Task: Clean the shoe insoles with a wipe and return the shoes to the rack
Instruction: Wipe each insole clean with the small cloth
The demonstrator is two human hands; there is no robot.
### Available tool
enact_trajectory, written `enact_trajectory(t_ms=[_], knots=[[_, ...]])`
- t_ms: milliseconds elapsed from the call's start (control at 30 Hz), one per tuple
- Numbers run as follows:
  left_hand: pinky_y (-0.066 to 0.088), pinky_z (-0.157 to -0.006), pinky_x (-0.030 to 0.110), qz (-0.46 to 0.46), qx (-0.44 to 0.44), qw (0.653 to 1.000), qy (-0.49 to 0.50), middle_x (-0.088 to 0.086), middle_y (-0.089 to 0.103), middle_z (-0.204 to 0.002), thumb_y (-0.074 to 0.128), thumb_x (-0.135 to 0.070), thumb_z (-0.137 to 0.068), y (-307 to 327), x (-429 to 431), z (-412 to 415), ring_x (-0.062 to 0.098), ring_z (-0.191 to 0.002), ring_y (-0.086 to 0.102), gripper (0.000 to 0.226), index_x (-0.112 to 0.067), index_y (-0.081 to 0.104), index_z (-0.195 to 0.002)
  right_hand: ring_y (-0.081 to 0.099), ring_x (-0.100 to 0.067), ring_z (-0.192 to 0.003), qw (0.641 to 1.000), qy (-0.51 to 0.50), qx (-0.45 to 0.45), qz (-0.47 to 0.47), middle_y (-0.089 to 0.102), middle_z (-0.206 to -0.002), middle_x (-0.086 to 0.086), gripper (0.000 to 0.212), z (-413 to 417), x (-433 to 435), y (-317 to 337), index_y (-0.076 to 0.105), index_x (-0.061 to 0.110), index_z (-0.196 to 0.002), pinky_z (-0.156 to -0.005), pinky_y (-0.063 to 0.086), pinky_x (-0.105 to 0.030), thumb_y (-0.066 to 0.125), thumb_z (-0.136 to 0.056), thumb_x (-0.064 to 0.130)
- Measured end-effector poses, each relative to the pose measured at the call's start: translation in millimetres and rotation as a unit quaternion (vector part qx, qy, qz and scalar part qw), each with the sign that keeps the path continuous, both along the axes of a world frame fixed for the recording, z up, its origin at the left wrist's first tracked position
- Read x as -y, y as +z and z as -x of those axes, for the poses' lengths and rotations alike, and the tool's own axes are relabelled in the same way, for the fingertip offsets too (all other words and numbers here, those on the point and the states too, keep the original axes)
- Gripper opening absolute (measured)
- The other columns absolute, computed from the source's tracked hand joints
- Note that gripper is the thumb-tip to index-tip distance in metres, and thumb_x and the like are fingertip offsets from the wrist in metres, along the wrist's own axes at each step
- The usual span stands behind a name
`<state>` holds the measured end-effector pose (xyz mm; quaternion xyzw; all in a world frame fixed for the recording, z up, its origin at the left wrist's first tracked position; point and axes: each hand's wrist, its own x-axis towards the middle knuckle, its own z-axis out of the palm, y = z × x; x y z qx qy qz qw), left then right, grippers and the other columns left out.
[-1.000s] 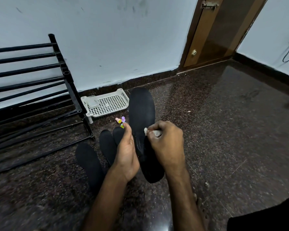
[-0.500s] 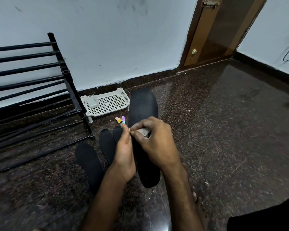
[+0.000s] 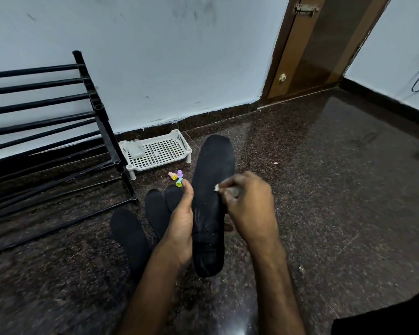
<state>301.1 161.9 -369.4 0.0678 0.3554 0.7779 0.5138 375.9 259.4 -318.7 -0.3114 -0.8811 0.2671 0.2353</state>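
Observation:
A long black insole is held up above the floor, heel end toward me. My left hand grips its left edge, thumb along the side. My right hand pinches a small crumpled white wipe against the insole's right edge near the middle. Pale streaks mark the insole's lower half. Three more black insoles lie on the floor to the left: one nearest me, two partly hidden behind my left hand. The black shoe rack stands at the left. No shoes are in view.
A white perforated plastic tray stands by the wall beside the rack, with a small clear box in it. Small coloured plastic pieces lie on the dark granite floor. A brown door is at the back right.
My right hand with the wipe moved from the insole's right side to its left edge and has swept back to the right edge. The insole shifted slightly in my left hand.

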Motion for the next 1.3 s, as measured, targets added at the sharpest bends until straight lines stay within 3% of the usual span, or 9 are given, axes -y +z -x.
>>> enact_trajectory(t_ms=[133, 267, 400, 567, 767, 933, 1133, 1200, 1300], knots=[[0.057, -0.08, 0.041, 0.01, -0.001, 1.0, -0.02, 0.014, 0.071, -0.115, 0.03, -0.067, -0.091, 2.1, -0.6, -1.7, 0.025, -0.096, 0.071, 0.074, -0.013, 0.073, -0.116, 0.061, -0.004, -0.086, 0.997, -0.012, -0.077, -0.01, 0.065, -0.097, 0.007, 0.008, 5.3, -3.2, 3.6, 0.075, 0.018, -0.091, -0.084, 0.05, -0.019, 0.074, -0.086, 0.013], [0.06, -0.08, 0.037, 0.009, 0.014, 1.0, -0.02, 0.015, 0.073, -0.112, 0.022, -0.069, -0.095, 1.1, 2.8, 1.1, 0.024, -0.099, 0.072, 0.082, -0.011, 0.079, -0.103, 0.062, -0.002, -0.083, 0.985, 0.154, 0.057, 0.061, 0.066, -0.089, 0.01, 0.008, -2.2, 0.2, 3.6, 0.077, 0.02, -0.085, -0.079, 0.049, -0.018, 0.078, -0.081, 0.013], [0.058, -0.069, 0.04, 0.028, -0.01, 0.999, -0.014, 0.014, 0.071, -0.112, 0.031, -0.069, -0.092, -1.1, 3.0, 1.3, 0.025, -0.088, 0.071, 0.074, -0.013, 0.071, -0.12, 0.061, -0.004, -0.082, 1.0, 0.004, -0.021, -0.021, 0.063, -0.093, 0.008, 0.009, -3.4, -11.6, -0.7, 0.076, 0.018, -0.088, -0.08, 0.052, -0.019, 0.074, -0.085, 0.009], [0.049, -0.098, 0.047, 0.019, 0.004, 1.0, -0.021, 0.016, 0.068, -0.124, 0.026, -0.069, -0.094, 0.9, 1.6, -0.7, 0.028, -0.11, 0.067, 0.077, -0.013, 0.074, -0.115, 0.062, -0.002, -0.084, 0.99, 0.13, 0.017, 0.047, 0.066, -0.092, 0.01, 0.008, 2.0, -4.8, 3.6, 0.077, 0.021, -0.085, -0.082, 0.05, -0.019, 0.078, -0.081, 0.015], [0.059, -0.068, 0.043, 0.028, -0.027, 0.999, 0.001, 0.014, 0.07, -0.118, 0.028, -0.065, -0.096, 1.9, 5.3, 1.8, 0.028, -0.098, 0.071, 0.072, -0.011, 0.063, -0.129, 0.06, -0.004, -0.086, 1.0, -0.024, -0.004, -0.017, 0.062, -0.098, 0.009, 0.01, -6.4, -14.0, 3.2, 0.075, 0.019, -0.09, -0.08, 0.054, -0.021, 0.072, -0.086, 0.01], [0.058, -0.078, 0.04, 0.011, 0.002, 1.0, -0.014, 0.014, 0.073, -0.111, 0.022, -0.065, -0.098, 6.4, 4.3, -0.8, 0.025, -0.094, 0.072, 0.076, -0.014, 0.077, -0.109, 0.065, -0.006, -0.078, 0.978, 0.145, 0.096, 0.116, 0.066, -0.084, 0.01, 0.008, -6.9, -2.3, 8.2, 0.076, 0.022, -0.078, -0.073, 0.057, -0.027, 0.081, -0.078, 0.015], [0.058, -0.059, 0.039, 0.032, -0.039, 0.999, -0.01, 0.015, 0.067, -0.124, 0.026, -0.063, -0.099, 6.2, 4.5, 0.8, 0.033, -0.1, 0.069, 0.071, -0.011, 0.062, -0.13, 0.06, -0.001, -0.084, 0.998, -0.035, -0.049, -0.028, 0.064, -0.097, 0.008, 0.007, -1.3, -24.3, 13.8, 0.075, 0.016, -0.092, -0.081, 0.053, -0.018, 0.075, -0.085, 0.012], [0.058, -0.057, 0.039, 0.024, -0.022, 0.999, -0.007, 0.015, 0.07, -0.116, 0.028, -0.063, -0.099, 7.0, 3.7, -0.6, 0.028, -0.09, 0.071, 0.07, -0.012, 0.069, -0.122, 0.06, 0.002, -0.081, 0.998, 0.04, 0.007, 0.038, 0.063, -0.09, 0.013, 0.009, -7.1, -23.3, 17.8, 0.075, 0.018, -0.085, -0.071, 0.049, -0.008, 0.075, -0.084, 0.01], [0.058, -0.055, 0.037, 0.01, -0.013, 1.0, -0.024, 0.013, 0.074, -0.097, 0.025, -0.063, -0.098, 6.0, 3.4, -2.6, 0.023, -0.074, 0.071, 0.073, -0.011, 0.073, -0.115, 0.063, -0.002, -0.082, 0.986, 0.122, 0.077, 0.086, 0.066, -0.088, 0.011, 0.01, -10.9, -12.4, 9.5, 0.075, 0.021, -0.08, -0.075, 0.051, -0.019, 0.079, -0.08, 0.012]])
